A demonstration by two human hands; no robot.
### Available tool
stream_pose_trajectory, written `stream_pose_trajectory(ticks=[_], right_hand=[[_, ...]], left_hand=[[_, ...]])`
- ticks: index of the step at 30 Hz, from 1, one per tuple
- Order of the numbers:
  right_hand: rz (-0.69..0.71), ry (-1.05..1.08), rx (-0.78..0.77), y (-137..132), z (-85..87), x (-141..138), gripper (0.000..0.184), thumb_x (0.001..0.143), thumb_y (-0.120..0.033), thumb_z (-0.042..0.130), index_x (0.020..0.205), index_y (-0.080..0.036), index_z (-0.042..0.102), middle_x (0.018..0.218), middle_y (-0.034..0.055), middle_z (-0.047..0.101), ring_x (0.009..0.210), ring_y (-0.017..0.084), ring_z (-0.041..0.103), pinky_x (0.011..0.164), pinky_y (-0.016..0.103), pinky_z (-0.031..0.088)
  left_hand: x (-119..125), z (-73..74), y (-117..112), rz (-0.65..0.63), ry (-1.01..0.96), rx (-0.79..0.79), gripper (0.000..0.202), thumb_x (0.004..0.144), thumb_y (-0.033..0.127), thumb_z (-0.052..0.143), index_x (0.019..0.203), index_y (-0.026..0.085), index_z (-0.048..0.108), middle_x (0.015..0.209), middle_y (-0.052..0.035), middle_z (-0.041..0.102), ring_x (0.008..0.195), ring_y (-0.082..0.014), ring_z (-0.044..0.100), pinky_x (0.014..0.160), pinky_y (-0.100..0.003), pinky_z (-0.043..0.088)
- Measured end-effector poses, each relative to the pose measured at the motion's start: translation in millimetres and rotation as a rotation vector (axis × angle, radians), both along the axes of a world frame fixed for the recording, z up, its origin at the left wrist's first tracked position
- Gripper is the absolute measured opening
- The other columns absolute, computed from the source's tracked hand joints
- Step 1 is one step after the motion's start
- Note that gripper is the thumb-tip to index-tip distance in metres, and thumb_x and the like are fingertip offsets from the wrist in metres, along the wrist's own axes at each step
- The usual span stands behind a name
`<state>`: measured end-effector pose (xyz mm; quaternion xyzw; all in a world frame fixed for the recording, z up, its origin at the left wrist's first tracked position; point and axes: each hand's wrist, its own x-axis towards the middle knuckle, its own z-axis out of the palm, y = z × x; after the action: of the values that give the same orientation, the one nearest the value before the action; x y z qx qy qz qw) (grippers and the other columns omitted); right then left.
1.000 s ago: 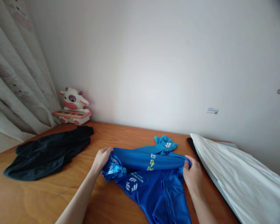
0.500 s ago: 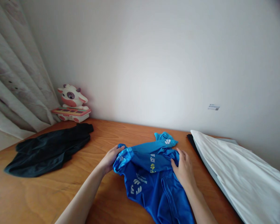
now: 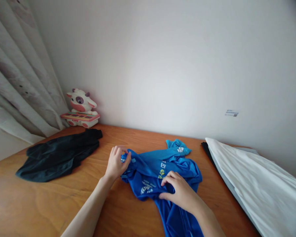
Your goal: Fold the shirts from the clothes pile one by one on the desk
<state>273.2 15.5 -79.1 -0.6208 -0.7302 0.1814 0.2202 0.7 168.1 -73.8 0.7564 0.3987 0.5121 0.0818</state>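
Note:
A crumpled blue jersey [image 3: 148,171] with white and yellow print lies on the wooden surface in front of me. My left hand [image 3: 116,163] is closed on its left end, thumb and curled fingers pinching the fabric. Over the middle of the jersey is my right hand [image 3: 179,190], its thumb and fingers apart and close to the cloth. Whether those fingertips press on it I cannot tell. Part of the jersey's lower portion is hidden behind my right hand and forearm.
A dark garment [image 3: 61,154] is spread at the left. White cloth [image 3: 256,177] lies over grey and black pieces at the right. A toy cow with a keyboard [image 3: 81,110] stands in the back corner by the curtain [image 3: 22,79]. The wall [image 3: 158,65] rises behind.
My right hand has let go of the jersey's right side and moved left and down to its middle. My left hand has shifted slightly at the left end. The jersey's right part has spread out.

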Motion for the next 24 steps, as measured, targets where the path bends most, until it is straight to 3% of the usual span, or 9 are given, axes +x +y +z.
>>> stream_pose_trajectory(ticks=[2,5,7,10,13,15,17,21,24], right_hand=[[-0.070,-0.045,0.044,5.8,-9.8,8.3,0.005,0.088,-0.031,0.069,0.089,-0.026,0.069,0.097,0.0011,0.067,0.096,0.022,0.066,0.085,0.033,0.048],[-0.328,-0.156,0.206,14.3,-24.0,28.2,0.014,0.094,-0.023,0.053,0.095,-0.022,0.067,0.100,0.0072,0.069,0.093,0.027,0.067,0.081,0.039,0.049],[-0.478,-0.174,0.343,17.0,-28.8,41.1,0.018,0.095,-0.024,0.050,0.099,-0.021,0.066,0.102,0.0109,0.069,0.095,0.030,0.066,0.083,0.042,0.050],[-0.490,-0.074,0.462,14.7,-25.2,50.3,0.024,0.097,-0.039,0.050,0.095,-0.021,0.067,0.096,0.0108,0.068,0.093,0.029,0.064,0.087,0.044,0.050],[-0.260,0.048,0.343,7.4,-16.0,45.1,0.036,0.093,-0.056,0.057,0.104,-0.024,0.068,0.103,0.0083,0.068,0.100,0.026,0.063,0.093,0.042,0.049],[-0.130,0.049,0.208,3.5,-13.0,37.4,0.058,0.078,-0.063,0.072,0.123,-0.028,0.065,0.119,0.0079,0.066,0.114,0.029,0.060,0.101,0.045,0.046],[-0.109,0.021,0.134,2.6,-13.5,30.1,0.076,0.065,-0.063,0.083,0.130,-0.030,0.063,0.128,0.0084,0.063,0.122,0.033,0.056,0.106,0.049,0.042],[-0.111,0.164,0.105,5.3,-12.7,24.5,0.027,0.085,-0.048,0.066,0.098,-0.025,0.072,0.112,0.0088,0.070,0.110,0.030,0.063,0.101,0.045,0.045],[-0.129,0.529,-0.035,4.2,-5.7,30.0,0.028,0.087,-0.050,0.059,0.092,-0.024,0.067,0.092,0.0050,0.074,0.092,0.027,0.069,0.086,0.040,0.053]], left_hand=[[3.9,5.2,-9.9,-0.214,0.215,0.053,0.017,0.088,0.036,0.061,0.078,0.024,0.058,0.087,-0.0057,0.066,0.087,-0.0219,0.062,0.085,-0.038,0.049],[6.1,5.7,-17.4,-0.463,0.480,0.006,0.030,0.079,0.052,0.072,0.075,0.024,0.061,0.096,-0.0060,0.071,0.092,-0.0229,0.065,0.088,-0.037,0.049],[5.9,0.2,-16.9,-0.492,0.579,-0.052,0.041,0.069,0.059,0.079,0.087,0.025,0.067,0.111,-0.0072,0.072,0.106,-0.0277,0.065,0.096,-0.041,0.048],[5.4,-10.7,-11.3,-0.441,0.544,-0.159,0.031,0.079,0.048,0.073,0.100,0.026,0.069,0.114,-0.0074,0.072,0.108,-0.0276,0.066,0.096,-0.040,0.049],[5.8,-14.5,-4.9,-0.328,0.329,-0.305,0.014,0.088,0.037,0.063,0.093,0.027,0.071,0.094,-0.0036,0.075,0.088,-0.0237,0.070,0.082,-0.032,0.051],[6.2,-11.9,-1.4,-0.213,0.118,-0.418,0.018,0.085,0.043,0.066,0.086,0.026,0.072,0.080,-0.0018,0.074,0.077,-0.0232,0.069,0.073,-0.030,0.051],[6.0,-7.2,1.7,-0.131,-0.116,-0.550,0.029,0.079,0.051,0.071,0.078,0.022,0.072,0.071,-0.0021,0.071,0.070,-0.0229,0.068,0.067,-0.029,0.050],[0.2,3.6,5.7,-0.145,-0.593,-0.895,0.038,0.070,0.054,0.077,0.069,0.016,0.071,0.066,-0.0054,0.071,0.061,-0.0215,0.067,0.059,-0.029,0.054],[-9.1,11.6,7.3,-0.166,-0.886,-1.035,0.029,0.066,0.044,0.078,0.068,0.017,0.068,0.063,-0.0039,0.070,0.056,-0.0196,0.066,0.057,-0.030,0.057]])
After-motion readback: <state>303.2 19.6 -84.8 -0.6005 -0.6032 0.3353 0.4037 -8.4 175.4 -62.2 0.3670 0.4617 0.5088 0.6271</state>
